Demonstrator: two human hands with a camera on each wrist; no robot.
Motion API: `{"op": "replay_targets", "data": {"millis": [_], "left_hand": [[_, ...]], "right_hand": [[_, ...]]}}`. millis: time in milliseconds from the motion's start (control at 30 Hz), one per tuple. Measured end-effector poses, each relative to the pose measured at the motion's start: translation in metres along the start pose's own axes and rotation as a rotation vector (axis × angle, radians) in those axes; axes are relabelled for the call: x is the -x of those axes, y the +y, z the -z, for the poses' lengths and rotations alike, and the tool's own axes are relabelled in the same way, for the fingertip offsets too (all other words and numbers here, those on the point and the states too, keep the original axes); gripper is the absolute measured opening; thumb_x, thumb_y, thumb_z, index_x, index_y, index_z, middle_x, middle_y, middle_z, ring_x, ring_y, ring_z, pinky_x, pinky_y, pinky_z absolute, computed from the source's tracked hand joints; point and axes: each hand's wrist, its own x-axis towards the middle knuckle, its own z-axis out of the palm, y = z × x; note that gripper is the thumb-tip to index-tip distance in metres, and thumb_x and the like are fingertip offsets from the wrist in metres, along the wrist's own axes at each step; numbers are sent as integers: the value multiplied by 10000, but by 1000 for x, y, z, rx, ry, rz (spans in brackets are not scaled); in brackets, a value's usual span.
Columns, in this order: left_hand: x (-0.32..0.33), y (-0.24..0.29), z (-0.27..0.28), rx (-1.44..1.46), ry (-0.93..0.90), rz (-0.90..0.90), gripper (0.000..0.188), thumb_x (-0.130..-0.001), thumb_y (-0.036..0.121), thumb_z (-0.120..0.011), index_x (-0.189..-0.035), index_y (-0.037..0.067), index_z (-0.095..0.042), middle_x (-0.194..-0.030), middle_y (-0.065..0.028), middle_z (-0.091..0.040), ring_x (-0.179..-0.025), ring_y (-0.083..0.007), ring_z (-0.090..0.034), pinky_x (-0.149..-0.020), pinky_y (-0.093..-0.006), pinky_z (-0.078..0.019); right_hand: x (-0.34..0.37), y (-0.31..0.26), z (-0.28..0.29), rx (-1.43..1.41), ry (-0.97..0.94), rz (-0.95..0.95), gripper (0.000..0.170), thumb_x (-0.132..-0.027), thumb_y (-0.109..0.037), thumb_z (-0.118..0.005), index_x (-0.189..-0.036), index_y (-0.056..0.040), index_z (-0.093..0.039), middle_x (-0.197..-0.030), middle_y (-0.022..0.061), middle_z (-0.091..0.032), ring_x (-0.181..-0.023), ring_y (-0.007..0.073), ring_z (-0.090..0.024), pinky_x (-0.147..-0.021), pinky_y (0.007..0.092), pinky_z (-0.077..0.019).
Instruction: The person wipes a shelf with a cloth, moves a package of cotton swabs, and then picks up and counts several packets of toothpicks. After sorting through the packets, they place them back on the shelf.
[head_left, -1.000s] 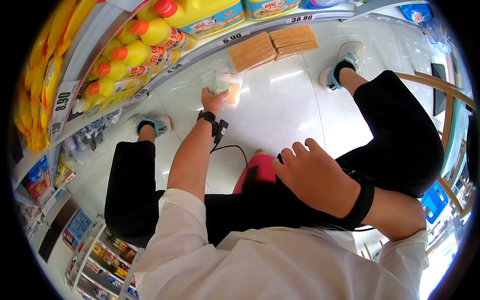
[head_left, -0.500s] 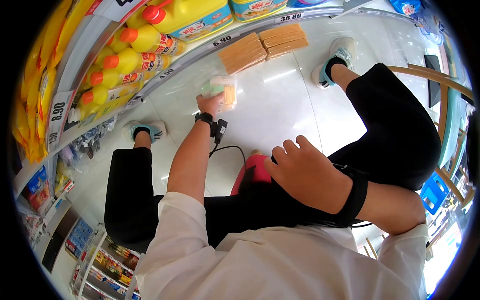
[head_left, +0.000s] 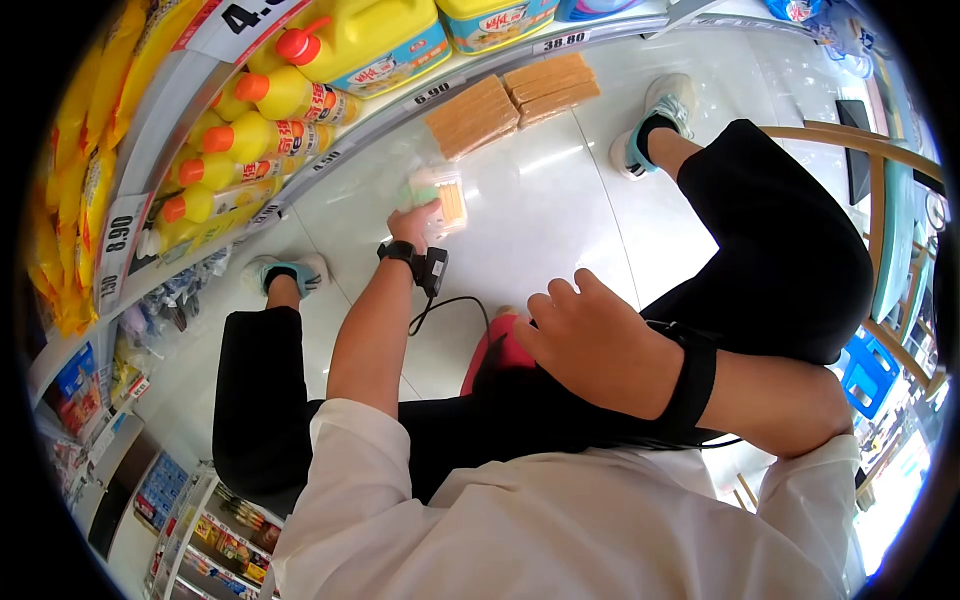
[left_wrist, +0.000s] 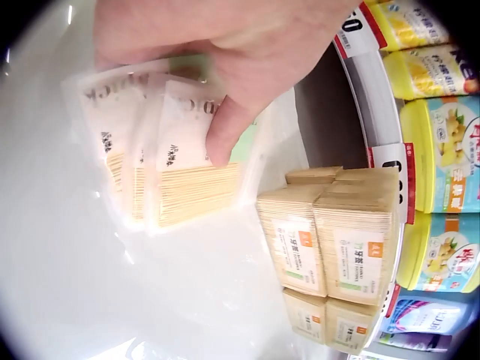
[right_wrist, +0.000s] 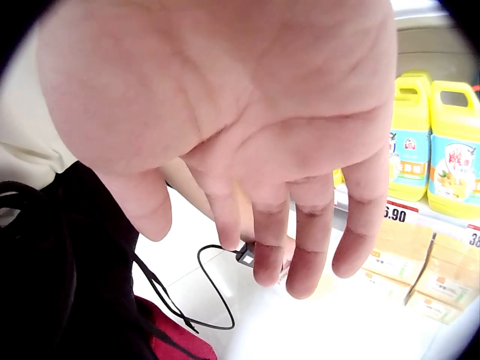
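Observation:
My left hand reaches low over the floor and grips a few clear packets of toothpicks. In the left wrist view the thumb presses on the front packet, and the others fan out behind it. Pale wooden sticks show through the lower part of each packet. Beside them on the floor stand block-like stacks of packed toothpicks, seen also as brown stacks in the head view. My right hand is held above the lap with nothing in it. In the right wrist view its palm shows, fingers loosely extended.
A shelf edge with price tags runs behind the stacks. Yellow bottles and large yellow jugs stand on it. A black cable hangs from the left wrist. Wooden chair parts and a blue stool are at the right.
The head view has shifted, so the shelf and stacks sit further left. My left hand has drawn slightly nearer the body with the toothpick packets. My right hand stays over the lap.

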Motion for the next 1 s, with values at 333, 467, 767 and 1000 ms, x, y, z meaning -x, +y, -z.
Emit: {"op": "replay_targets", "data": {"millis": [333, 467, 767, 1000], "left_hand": [[181, 111, 9, -70, -280, 117, 267, -795, 21, -712, -1047, -22, -634, -965, -99, -677, -806, -206, -674, -714, -355, -567], [284, 170, 2, 27, -326, -27, 310, -821, 27, -691, -1115, -24, -606, -1002, -92, -674, -840, -191, -671, -755, -324, -554], [331, 184, -18, 537, -505, -248, 441, -867, 61, -661, -1264, -11, -483, -1192, -98, -594, -1075, -156, -587, -917, -312, -466], [313, 186, -15, 491, -477, -258, 449, -1010, 319, -441, -1327, 2, -415, -1268, -102, -553, -1133, -164, -564, -947, -319, -453]], "right_hand": [[-27, 7, 16, -246, 320, -34, 279, -802, -195, -659, -1019, -56, -552, -769, 85, -555, -730, 268, -589, -614, 350, -455], [-30, 11, 56, -657, 432, -295, 442, -834, -286, -679, -1118, -20, -470, -989, 183, -558, -903, 332, -593, -758, 387, -495], [-57, 15, 84, -1535, 226, -163, 666, -828, -223, -741, -1335, 19, -382, -1222, 113, -531, -1073, 159, -548, -913, 295, -461], [-75, 17, 88, -1604, 154, -239, 532, -856, -148, -709, -1285, 26, -448, -1168, 87, -590, -1045, 129, -572, -904, 283, -474]]}}
